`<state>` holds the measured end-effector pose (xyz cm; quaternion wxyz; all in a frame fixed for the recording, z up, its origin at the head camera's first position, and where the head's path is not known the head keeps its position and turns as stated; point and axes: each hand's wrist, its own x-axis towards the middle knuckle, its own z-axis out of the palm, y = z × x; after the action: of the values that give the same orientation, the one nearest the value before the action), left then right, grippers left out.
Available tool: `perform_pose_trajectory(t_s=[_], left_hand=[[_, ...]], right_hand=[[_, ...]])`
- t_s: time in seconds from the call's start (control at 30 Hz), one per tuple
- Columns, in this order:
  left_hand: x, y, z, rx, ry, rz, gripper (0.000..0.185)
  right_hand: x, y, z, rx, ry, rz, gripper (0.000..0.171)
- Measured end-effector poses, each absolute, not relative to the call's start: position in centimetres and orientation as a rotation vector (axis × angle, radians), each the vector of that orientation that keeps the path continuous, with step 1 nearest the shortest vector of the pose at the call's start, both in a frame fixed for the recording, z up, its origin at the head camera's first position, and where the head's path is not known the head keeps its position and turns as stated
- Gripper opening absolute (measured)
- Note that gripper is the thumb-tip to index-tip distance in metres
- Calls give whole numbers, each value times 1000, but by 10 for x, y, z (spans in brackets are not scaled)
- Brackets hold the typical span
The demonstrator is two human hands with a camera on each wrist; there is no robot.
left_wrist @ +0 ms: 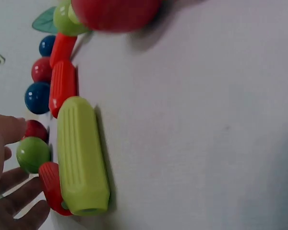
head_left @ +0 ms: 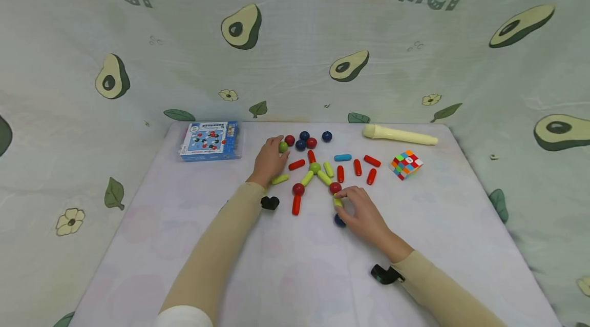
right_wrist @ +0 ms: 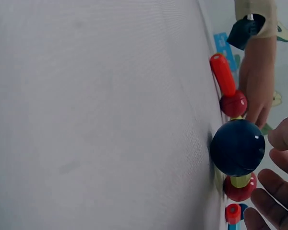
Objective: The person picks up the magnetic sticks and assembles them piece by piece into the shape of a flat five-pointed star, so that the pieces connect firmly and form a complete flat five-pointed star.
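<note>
My left hand (head_left: 269, 163) reaches to the back, its fingertips right at a green ball (head_left: 283, 146). In the left wrist view the thumb and fingers (left_wrist: 12, 189) are spread about this ball. My right hand (head_left: 364, 214) is at the near right end of a joined ball-and-stick figure, thumb and forefinger on either side of a yellow-green stick (head_left: 338, 201). That stick stands between a red ball (head_left: 335, 188) and a dark blue ball (right_wrist: 238, 147). The right fingers look loosely spread in the right wrist view. A green ball (head_left: 315, 167) forms the figure's hub.
Loose red and blue balls (head_left: 327, 136) lie at the back. Several red sticks (head_left: 357, 167) and a blue stick (head_left: 343, 158) lie right of the figure. Beyond are a puzzle cube (head_left: 406, 164) and a pale yellow toy microphone (head_left: 400, 135). A blue box (head_left: 209, 141) sits back left.
</note>
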<state>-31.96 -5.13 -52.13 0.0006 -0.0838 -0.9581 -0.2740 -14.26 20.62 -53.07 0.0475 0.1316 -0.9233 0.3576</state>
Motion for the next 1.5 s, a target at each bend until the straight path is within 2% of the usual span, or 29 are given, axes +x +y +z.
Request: perform_pose_trajectory(t_s=[0.33, 0.67, 1.1, 1.3, 1.5], left_hand=[[-329, -54, -528, -282, -3026, -754, 42], [-323, -57, -529, -299, -2976, -904, 39], [-282, -66, -508, -413, -2937, -967, 43], [-262, -70, -504, -466, -2971, -1019, 38], [-241, -78, -508, -414, -3007, -1058, 37]], right_hand=[[-161, 192, -530, 505, -2817, 983, 30], [-184, 178, -522, 620, -2864, 968, 37], [-202, 153, -511, 841, -2977, 960, 43], [-210, 148, -511, 980, -2992, 897, 39], [-216, 144, -511, 1124, -2986, 828, 34]])
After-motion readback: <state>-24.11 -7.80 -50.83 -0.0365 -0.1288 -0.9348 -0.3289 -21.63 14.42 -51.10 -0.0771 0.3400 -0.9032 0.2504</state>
